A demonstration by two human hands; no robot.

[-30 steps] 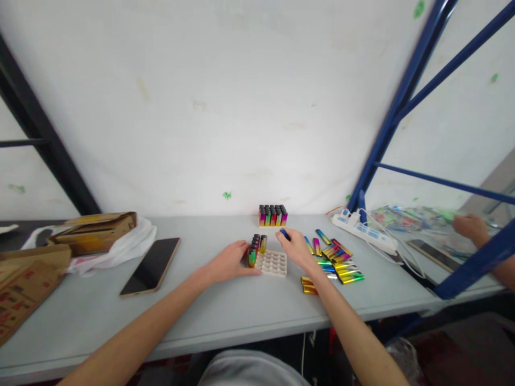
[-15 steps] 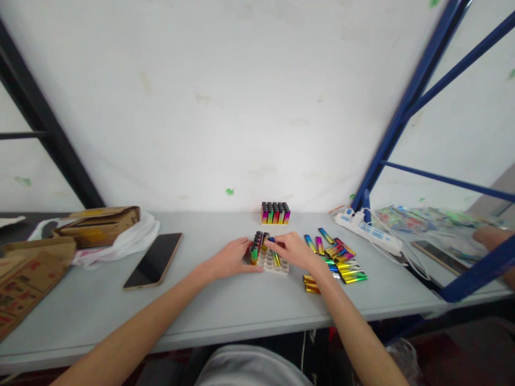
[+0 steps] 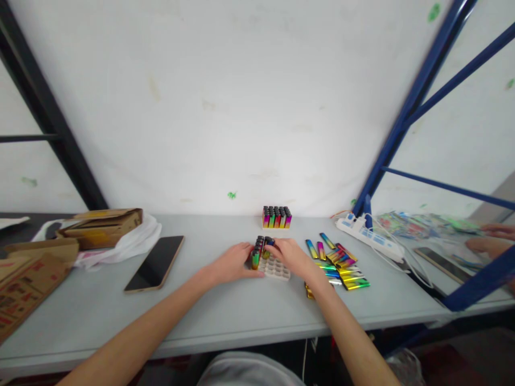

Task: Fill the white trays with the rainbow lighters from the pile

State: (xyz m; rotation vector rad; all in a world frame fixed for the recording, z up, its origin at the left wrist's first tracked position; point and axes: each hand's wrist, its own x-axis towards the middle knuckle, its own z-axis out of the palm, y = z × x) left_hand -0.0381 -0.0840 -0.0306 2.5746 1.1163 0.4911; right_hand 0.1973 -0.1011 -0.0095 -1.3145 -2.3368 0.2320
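Note:
A white lighter tray [image 3: 277, 269] with rows of round-edged slots lies on the table before me. Several black-topped lighters [image 3: 256, 260] stand upright along its left side. My left hand [image 3: 235, 262] grips that side, its thumb along the front edge and its fingers behind the lighters. At the tray's back, my right hand [image 3: 290, 255] pinches a dark-topped lighter [image 3: 267, 247] in the second row; its lower end is partly hidden. To the right of that hand lies a loose pile of shiny rainbow-coloured lighter sleeves [image 3: 341, 262].
Against the wall stands a full block of lighters [image 3: 277, 217]. A phone [image 3: 156, 264] and opened cardboard boxes [image 3: 102, 228] lie to the left. On the right are a power strip [image 3: 370, 236], a blue metal frame [image 3: 394, 139] and another person's hand [image 3: 485, 246].
My right hand has moved slightly back and left, bringing the lighter from a tilt over the tray into the second row. My left hand stays on the tray.

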